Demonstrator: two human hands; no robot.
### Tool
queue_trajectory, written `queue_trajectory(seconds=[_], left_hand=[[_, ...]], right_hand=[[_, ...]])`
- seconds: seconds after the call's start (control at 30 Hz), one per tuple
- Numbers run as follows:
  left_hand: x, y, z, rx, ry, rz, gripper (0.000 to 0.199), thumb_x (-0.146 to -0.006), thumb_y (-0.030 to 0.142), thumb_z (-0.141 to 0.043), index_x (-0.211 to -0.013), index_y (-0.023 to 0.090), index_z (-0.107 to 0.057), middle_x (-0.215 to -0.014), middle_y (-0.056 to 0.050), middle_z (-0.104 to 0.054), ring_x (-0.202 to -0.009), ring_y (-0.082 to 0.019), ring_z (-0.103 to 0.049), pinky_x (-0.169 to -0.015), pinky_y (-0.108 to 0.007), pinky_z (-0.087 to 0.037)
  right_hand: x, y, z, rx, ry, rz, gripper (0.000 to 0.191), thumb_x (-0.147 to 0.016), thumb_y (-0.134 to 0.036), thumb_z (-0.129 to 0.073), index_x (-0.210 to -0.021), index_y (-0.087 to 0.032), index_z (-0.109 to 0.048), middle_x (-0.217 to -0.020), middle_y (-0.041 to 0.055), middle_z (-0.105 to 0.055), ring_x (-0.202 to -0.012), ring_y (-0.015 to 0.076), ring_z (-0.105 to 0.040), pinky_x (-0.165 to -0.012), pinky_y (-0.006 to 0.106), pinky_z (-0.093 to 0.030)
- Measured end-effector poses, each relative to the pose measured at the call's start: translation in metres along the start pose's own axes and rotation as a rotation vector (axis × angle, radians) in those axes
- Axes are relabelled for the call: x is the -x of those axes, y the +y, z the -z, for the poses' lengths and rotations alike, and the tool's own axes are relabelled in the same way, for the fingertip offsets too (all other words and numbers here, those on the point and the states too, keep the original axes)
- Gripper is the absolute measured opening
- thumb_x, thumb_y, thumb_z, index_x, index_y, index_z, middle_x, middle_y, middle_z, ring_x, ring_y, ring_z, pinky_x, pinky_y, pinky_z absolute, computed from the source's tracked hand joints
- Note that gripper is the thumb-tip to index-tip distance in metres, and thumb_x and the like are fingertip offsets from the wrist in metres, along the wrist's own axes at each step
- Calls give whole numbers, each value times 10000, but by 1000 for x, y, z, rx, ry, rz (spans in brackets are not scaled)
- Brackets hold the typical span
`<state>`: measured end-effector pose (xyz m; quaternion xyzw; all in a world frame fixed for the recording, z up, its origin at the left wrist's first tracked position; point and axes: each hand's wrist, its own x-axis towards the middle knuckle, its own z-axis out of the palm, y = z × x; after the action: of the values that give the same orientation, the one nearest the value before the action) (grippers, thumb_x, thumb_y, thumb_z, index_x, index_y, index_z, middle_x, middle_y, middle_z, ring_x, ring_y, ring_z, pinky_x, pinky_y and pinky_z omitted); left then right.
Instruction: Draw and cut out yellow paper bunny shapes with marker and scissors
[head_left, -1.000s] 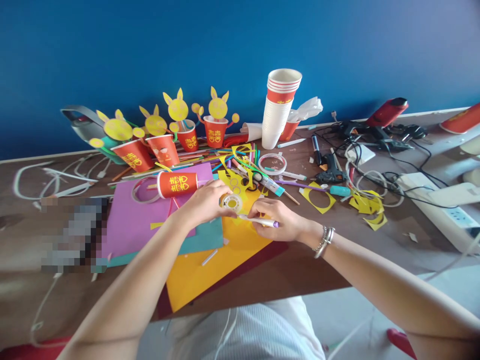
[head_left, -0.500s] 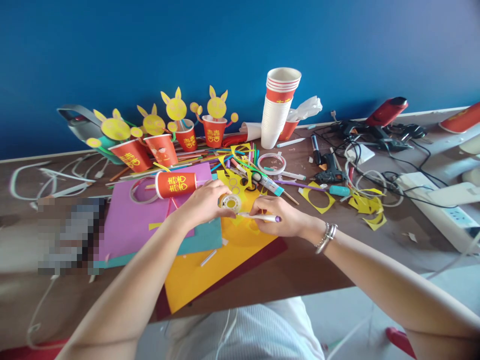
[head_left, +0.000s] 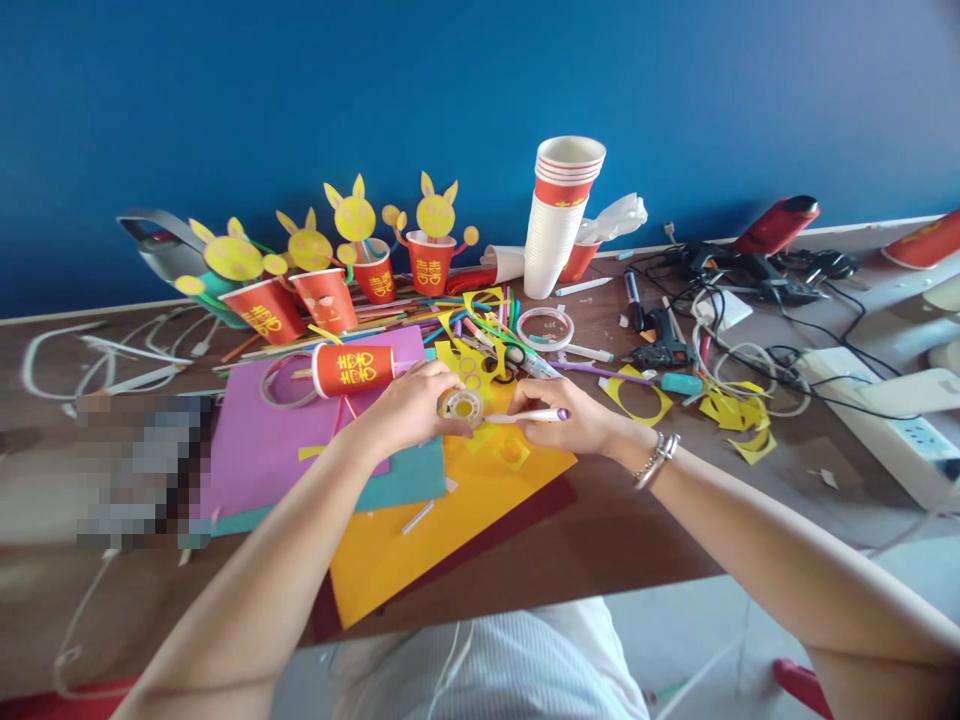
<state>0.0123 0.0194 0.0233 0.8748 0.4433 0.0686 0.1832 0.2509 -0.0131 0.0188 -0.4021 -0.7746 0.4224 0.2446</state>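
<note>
While I watch the head feed, both hands are occupied mid-frame. Left hand grips a clear ring, thumb and fingers pinching its left side; it sits at frame center, just below the middle. Right hand grasps a white pen with a purple end, tip pointing left at the ring's right edge. I can't tell if the tip touches.

Yellow sheet lies below them, lower center, partly under the teal sheet. Purple sheet is center left, with a red cup on its side over it. Four cup figures with yellow faces stand upper left to upper center; I'd point to the rightmost figure. Cup stack is upright, upper center right. Glue gun lies right of center, near a cut yellow scrap. Power strip is far right.
</note>
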Motion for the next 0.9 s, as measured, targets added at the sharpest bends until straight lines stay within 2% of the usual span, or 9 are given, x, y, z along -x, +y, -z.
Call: queue_trajectory(seconds=[0.17, 0.3, 0.43, 0.5, 0.6, 0.67, 0.77, 0.9], left_hand=[[0, -2, 0, -6, -4, -9, 508, -641, 587, -687, -979, 215, -613, -980, -47, -591, -965, -238, -538, -789, -348, -435], [0, -2, 0, 9, -17, 4, 522, -636, 610, -675, -969, 214, -613, -992, -50, -581, -973, -238, -535, -800, -345, -433], [0, -2, 0, 0, -31, 32, 502, -635, 598, -675, -969, 228, -611, -1009, -44, -579, -989, -242, -533, -793, -339, -427], [1, -1, 0, -1, -32, 46, 504, -629, 584, -686, -979, 228, -610, -1009, -44, -582, -988, -246, -536, -779, -336, -426], [1, 0, -1, 5, -14, 57, 497, -636, 557, -695, -998, 225, -618, -1008, -49, -592, -997, -248, -541, -794, -337, -421], [1, 0, -1, 1, -8, 57, 493, -647, 552, -690, -1009, 225, -624, -1014, -53, -595, -1008, -249, -538, -812, -340, -417], [1, 1, 0, -12, -21, 51, 490, -676, 565, -659, -1033, 230, -631, -991, -58, -588, -986, -249, -541, -781, -335, -421], [2, 4, 2, -21, -35, 75, 511, -681, 586, -641, -1042, 225, -638, -929, -60, -561, -892, -239, -555, -704, -320, -423]], right_hand=[[-2, 2, 2, -10, 8, -1, 110, -678, -96, -568, -768, -154, -591, -714, -14, -607, -605, 96, -498, -549, 215, -372], [-1, 5, 6, -143, 52, 10, 52, -737, -156, -580, -789, -149, -582, -724, -1, -601, -602, 95, -506, -528, 208, -373], [0, 1, 6, -285, 134, 33, 243, -908, -308, -439, -1036, -150, -572, -836, 55, -645, -730, 138, -604, -627, 252, -461], [-3, -3, 1, -198, 180, 60, 276, -933, -330, -395, -1069, -161, -565, -878, 68, -654, -775, 152, -622, -690, 287, -484], [-10, -7, -11, 146, 204, 181, 216, -834, -237, -550, -1045, -194, -568, -1014, 70, -645, -934, 199, -597, -836, 350, -461], [-17, -8, -20, 307, 170, 250, 377, -756, -148, -593, -1122, -197, -521, -1101, 84, -621, -1040, 234, -555, -896, 383, -431], [-25, -12, -28, 390, 111, 253, 482, -719, -94, -587, -1179, -179, -470, -1122, 104, -609, -1058, 248, -548, -883, 374, -435], [-29, -18, -31, 430, 59, 154, 477, -730, -99, -587, -1183, -159, -451, -1077, 116, -627, -1000, 252, -583, -801, 347, -453]])
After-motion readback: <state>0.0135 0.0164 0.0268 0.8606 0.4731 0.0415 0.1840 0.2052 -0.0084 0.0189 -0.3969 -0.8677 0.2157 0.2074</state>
